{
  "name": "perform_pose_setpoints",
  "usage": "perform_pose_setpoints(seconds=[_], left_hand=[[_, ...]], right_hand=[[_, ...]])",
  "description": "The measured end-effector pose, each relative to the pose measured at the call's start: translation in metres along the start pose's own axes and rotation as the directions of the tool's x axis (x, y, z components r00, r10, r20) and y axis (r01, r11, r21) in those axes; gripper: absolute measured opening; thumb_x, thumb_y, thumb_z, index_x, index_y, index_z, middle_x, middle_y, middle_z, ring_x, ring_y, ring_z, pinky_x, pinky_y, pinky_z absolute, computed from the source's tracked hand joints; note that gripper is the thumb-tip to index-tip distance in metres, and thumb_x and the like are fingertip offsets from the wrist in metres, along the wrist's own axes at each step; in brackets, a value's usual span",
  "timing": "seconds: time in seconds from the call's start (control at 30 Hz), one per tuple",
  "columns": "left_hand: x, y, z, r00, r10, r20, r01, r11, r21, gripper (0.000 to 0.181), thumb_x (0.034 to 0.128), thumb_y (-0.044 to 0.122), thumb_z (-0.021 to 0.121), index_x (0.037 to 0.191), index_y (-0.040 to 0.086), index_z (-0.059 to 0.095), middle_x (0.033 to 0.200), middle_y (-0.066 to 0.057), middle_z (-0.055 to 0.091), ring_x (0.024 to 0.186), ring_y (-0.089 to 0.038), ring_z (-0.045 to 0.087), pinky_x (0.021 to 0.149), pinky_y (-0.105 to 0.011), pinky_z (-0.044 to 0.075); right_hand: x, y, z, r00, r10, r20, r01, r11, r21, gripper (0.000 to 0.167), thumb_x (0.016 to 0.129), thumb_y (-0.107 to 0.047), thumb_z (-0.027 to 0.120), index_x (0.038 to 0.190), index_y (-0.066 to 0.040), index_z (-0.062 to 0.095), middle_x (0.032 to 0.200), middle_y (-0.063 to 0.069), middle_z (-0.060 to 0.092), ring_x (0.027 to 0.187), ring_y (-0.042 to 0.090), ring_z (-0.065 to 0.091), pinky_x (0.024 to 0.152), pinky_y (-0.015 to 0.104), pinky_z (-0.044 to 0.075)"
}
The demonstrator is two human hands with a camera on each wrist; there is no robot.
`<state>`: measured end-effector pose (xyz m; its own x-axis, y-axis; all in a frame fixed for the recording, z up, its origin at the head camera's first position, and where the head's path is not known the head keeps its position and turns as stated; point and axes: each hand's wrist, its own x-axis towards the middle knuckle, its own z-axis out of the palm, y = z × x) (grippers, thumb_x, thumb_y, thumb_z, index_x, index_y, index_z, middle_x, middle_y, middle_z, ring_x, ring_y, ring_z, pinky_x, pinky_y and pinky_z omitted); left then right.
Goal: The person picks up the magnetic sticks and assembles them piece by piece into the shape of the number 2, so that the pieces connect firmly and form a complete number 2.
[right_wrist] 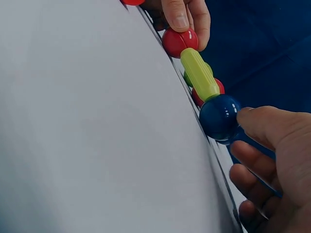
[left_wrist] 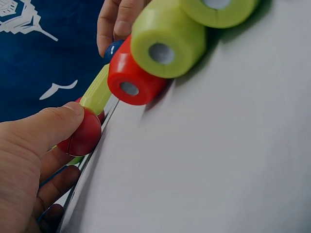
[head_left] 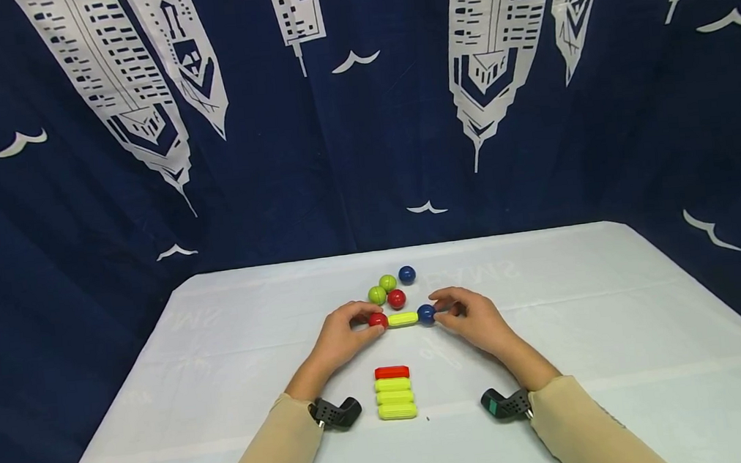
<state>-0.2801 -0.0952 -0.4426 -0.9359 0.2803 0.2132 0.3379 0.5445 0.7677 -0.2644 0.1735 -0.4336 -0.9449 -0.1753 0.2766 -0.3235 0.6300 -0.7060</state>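
Note:
A yellow-green ribbed rod (head_left: 402, 319) lies crosswise on the table, joining a red ball (head_left: 378, 320) at its left end to a blue ball (head_left: 426, 314) at its right. My left hand (head_left: 342, 331) pinches the red ball between thumb and fingers; the left wrist view shows the thumb on that ball (left_wrist: 83, 136). On the other side, my right hand (head_left: 477, 318) holds the blue ball, its thumb against the surface of the ball (right_wrist: 219, 117) in the right wrist view. Just behind the rod sits a loose red ball (head_left: 397, 299).
Two green balls (head_left: 377, 295) and another blue ball (head_left: 407, 275) lie farther back. Nearer me, a red rod (head_left: 392, 372) and several yellow-green rods (head_left: 395, 398) are lined up between my forearms. A dark blue printed curtain (head_left: 337, 153) hangs behind the white-covered table (head_left: 226, 391).

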Motion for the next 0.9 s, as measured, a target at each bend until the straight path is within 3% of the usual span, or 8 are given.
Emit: perform_pose_setpoints(seconds=[0.13, 0.23, 0.5, 0.6, 0.73, 0.9], left_hand=[[0.000, -0.001, 0.000, 1.000, -0.002, 0.008, 0.002, 1.000, 0.008, 0.027, 0.0870, 0.024, 0.078, 0.114, 0.023, 0.072, 0.106, 0.002, 0.070, 0.100, -0.017, 0.061, 0.095, -0.039, 0.051], [0.000, -0.001, 0.000, 1.000, -0.005, 0.005, 0.005, 1.000, 0.006, 0.027, 0.0866, 0.023, 0.078, 0.113, 0.023, 0.072, 0.106, 0.002, 0.071, 0.100, -0.017, 0.060, 0.095, -0.039, 0.050], [-0.001, -0.002, -0.001, 1.000, 0.021, -0.015, -0.021, 1.000, 0.004, 0.027, 0.0858, 0.023, 0.079, 0.112, 0.022, 0.073, 0.105, 0.001, 0.071, 0.098, -0.017, 0.061, 0.093, -0.038, 0.050], [-0.001, -0.003, -0.001, 1.000, 0.024, -0.018, -0.024, 1.000, 0.004, 0.028, 0.0857, 0.022, 0.079, 0.113, 0.021, 0.073, 0.104, 0.001, 0.071, 0.097, -0.017, 0.061, 0.093, -0.038, 0.049], [-0.001, -0.002, -0.001, 1.000, 0.023, -0.021, -0.023, 1.000, -0.001, 0.028, 0.0855, 0.021, 0.079, 0.113, 0.020, 0.073, 0.105, 0.001, 0.071, 0.098, -0.016, 0.062, 0.094, -0.038, 0.050], [-0.001, -0.002, -0.001, 1.000, 0.020, -0.019, -0.020, 1.000, -0.008, 0.027, 0.0859, 0.023, 0.079, 0.112, 0.021, 0.073, 0.105, 0.002, 0.072, 0.099, -0.016, 0.062, 0.094, -0.039, 0.050]], right_hand=[[0.000, -0.007, -0.003, 0.998, -0.019, -0.060, 0.020, 1.000, 0.011, 0.025, 0.088, -0.013, 0.075, 0.112, -0.014, 0.071, 0.095, 0.003, 0.068, 0.077, 0.014, 0.055, 0.065, 0.023, 0.045], [0.000, -0.016, -0.004, 0.997, -0.041, -0.060, 0.044, 0.998, 0.042, 0.021, 0.088, -0.013, 0.075, 0.109, -0.015, 0.071, 0.092, 0.002, 0.067, 0.074, 0.013, 0.055, 0.062, 0.022, 0.044], [-0.008, -0.048, 0.004, 0.988, -0.103, 0.117, 0.087, 0.987, 0.133, 0.019, 0.091, -0.015, 0.073, 0.109, -0.011, 0.071, 0.091, -0.001, 0.067, 0.076, 0.013, 0.059, 0.065, 0.022, 0.048], [-0.012, -0.054, 0.011, 0.970, -0.133, 0.203, 0.106, 0.984, 0.141, 0.021, 0.091, -0.017, 0.073, 0.111, -0.012, 0.071, 0.091, -0.003, 0.067, 0.077, 0.012, 0.059, 0.067, 0.022, 0.049], [-0.016, -0.055, 0.020, 0.932, -0.192, 0.307, 0.154, 0.978, 0.142, 0.022, 0.090, -0.018, 0.074, 0.111, -0.012, 0.072, 0.093, -0.003, 0.068, 0.077, 0.010, 0.059, 0.069, 0.022, 0.049], [-0.018, -0.052, 0.026, 0.890, -0.229, 0.394, 0.171, 0.969, 0.175, 0.022, 0.090, -0.017, 0.075, 0.110, -0.011, 0.072, 0.093, -0.002, 0.069, 0.073, 0.009, 0.056, 0.067, 0.020, 0.048]])
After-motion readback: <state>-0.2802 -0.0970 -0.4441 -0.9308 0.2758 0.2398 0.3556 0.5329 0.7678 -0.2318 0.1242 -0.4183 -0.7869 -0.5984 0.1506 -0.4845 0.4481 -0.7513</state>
